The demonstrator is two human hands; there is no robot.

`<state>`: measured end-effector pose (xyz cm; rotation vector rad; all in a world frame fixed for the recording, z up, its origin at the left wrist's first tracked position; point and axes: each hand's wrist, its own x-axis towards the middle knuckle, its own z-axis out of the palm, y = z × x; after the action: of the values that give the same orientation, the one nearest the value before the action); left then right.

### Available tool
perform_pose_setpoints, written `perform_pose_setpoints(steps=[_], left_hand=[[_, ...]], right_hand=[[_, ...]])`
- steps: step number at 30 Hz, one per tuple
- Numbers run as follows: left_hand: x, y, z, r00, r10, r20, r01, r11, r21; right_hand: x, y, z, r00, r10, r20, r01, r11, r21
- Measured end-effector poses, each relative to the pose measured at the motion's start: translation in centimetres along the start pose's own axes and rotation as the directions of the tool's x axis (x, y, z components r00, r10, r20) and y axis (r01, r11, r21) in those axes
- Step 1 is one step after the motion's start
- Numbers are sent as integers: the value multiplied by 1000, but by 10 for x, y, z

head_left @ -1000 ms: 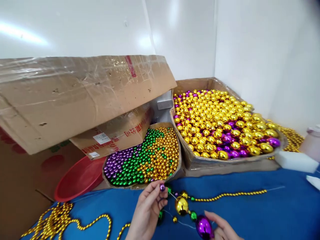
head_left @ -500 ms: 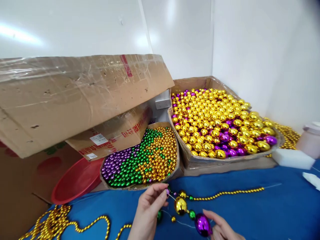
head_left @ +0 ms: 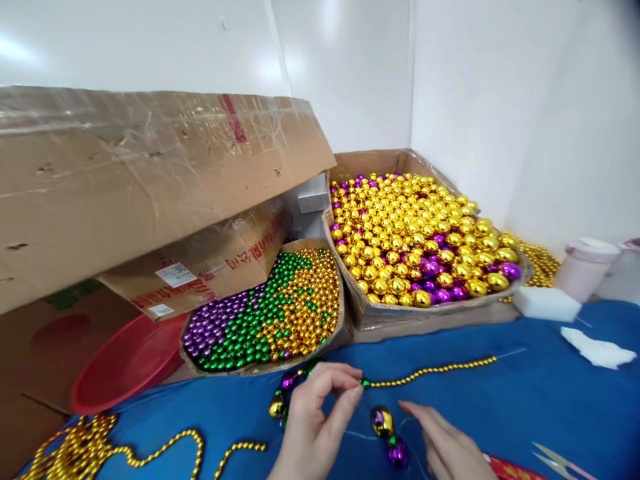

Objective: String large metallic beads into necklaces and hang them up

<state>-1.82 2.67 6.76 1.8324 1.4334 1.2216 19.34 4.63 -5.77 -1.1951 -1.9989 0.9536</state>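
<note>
My left hand (head_left: 320, 420) hovers low over the blue cloth (head_left: 525, 407) with fingers curled and thumb and forefinger pinched near a green bead at the end of a gold bead string (head_left: 430, 371). What the pinch holds is too small to see. My right hand (head_left: 445, 443) lies beside it with fingers stretched toward a large gold bead (head_left: 383, 421) and a purple bead (head_left: 397, 453) on a thin thread. Purple and gold beads (head_left: 283, 393) lie just left of my left hand.
A cardboard tray of small purple, green and gold beads (head_left: 265, 313) sits behind my hands, a bigger box of large gold and purple beads (head_left: 420, 240) to its right. Leaning cartons (head_left: 150, 173), a red basin (head_left: 125, 363), loose gold strings (head_left: 100, 450), white foam (head_left: 545, 303), scissors (head_left: 555, 457).
The view swung right and down. My left hand dropped from holding a small purple bead up and now pinches near the string's end; the large beads lie lower on the cloth.
</note>
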Motion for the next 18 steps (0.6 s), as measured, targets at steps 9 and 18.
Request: perform_pose_setpoints(steps=[9,18], left_hand=[[25,55,-7,987,145,-64,-154,974,-164],[-27,-54,79,919,250,304,-297,947,119]], right_hand=[[16,-67,-30,964,-265,12,261,956,135],[7,-90,-43,988,-126,-88,144,960,241]])
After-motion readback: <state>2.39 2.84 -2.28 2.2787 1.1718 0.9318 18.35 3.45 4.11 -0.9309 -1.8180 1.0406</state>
